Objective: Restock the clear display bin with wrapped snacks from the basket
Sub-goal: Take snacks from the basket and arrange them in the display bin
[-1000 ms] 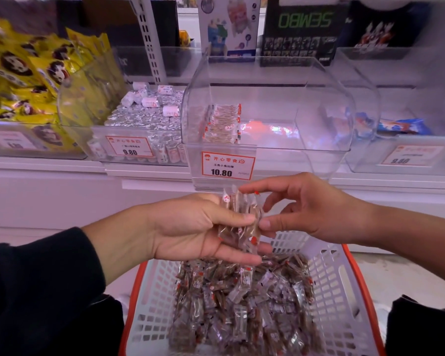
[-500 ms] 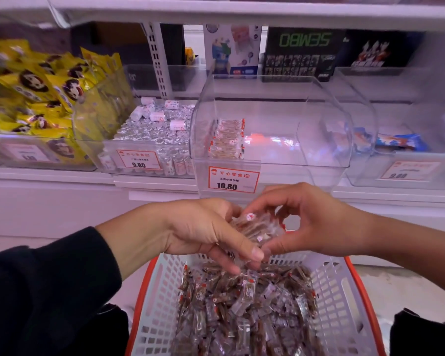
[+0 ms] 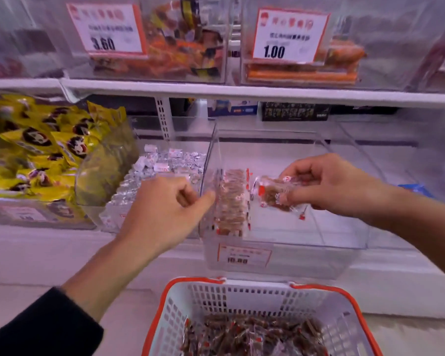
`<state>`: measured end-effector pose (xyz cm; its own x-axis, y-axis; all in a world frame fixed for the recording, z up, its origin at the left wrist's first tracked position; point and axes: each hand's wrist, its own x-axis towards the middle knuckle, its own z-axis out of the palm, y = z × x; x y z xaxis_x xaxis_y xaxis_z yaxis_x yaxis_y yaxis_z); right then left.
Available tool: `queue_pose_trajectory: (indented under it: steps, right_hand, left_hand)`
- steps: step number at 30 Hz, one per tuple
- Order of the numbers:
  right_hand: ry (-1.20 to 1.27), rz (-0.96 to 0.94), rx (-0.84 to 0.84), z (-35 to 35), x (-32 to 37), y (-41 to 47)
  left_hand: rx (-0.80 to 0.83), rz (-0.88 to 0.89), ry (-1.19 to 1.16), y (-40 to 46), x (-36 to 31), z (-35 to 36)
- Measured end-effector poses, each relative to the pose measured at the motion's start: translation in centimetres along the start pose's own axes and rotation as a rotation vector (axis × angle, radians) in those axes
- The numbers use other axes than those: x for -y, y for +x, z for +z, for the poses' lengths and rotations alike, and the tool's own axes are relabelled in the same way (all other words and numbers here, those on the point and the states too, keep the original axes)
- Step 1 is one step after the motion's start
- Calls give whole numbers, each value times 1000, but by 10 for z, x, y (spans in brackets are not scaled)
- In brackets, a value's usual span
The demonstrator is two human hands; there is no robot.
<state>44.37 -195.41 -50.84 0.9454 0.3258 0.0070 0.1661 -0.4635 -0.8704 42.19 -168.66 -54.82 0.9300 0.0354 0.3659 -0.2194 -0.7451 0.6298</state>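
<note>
Both hands raised from basket [image 3: 180, 301], right hand [image 3: 332, 185] fingers pinching snacks [image 3: 275, 192] over bin [image 3: 344, 242], left hand [image 3: 165, 209] seemingly curled empty

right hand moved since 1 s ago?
Yes. The right hand rose from over the basket up into the clear bin, above its price tag, holding wrapped snacks.

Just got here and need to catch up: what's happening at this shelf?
A person is restocking the clear display bin. Their right hand holds a bunch of wrapped snacks over it, beside a row of snacks at its left wall. The left hand is at the bin's left edge. The basket below holds plenty more.
</note>
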Motion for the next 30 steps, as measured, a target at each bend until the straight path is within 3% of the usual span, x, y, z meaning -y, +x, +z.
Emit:
queue_pose_trajectory:
  steps: [5, 9, 16, 23, 27, 29, 30]
  right_hand:
    - [-392, -3, 206, 27, -2, 46]
    - [-551, -108, 370, 62, -7, 56]
    - [-808, -236, 270, 85, -17, 67]
    - [-766, -156, 358, 89, -19, 72]
    - [-614, 9, 431, 78, -7, 75]
    - [-525, 8, 336, 64, 3, 70]
    - [-512, -66, 229, 55, 9, 61]
  left_hand:
    - [176, 179, 92, 9, 23, 12]
    - [270, 158, 23, 14, 25, 10]
    - [314, 137, -41, 12, 24, 10]
    - [301, 116, -63, 9, 24, 11]
    - [275, 93, -78, 6, 18, 13]
    - [334, 67, -154, 8, 13, 3]
    - [448, 27, -225, 8, 13, -6]
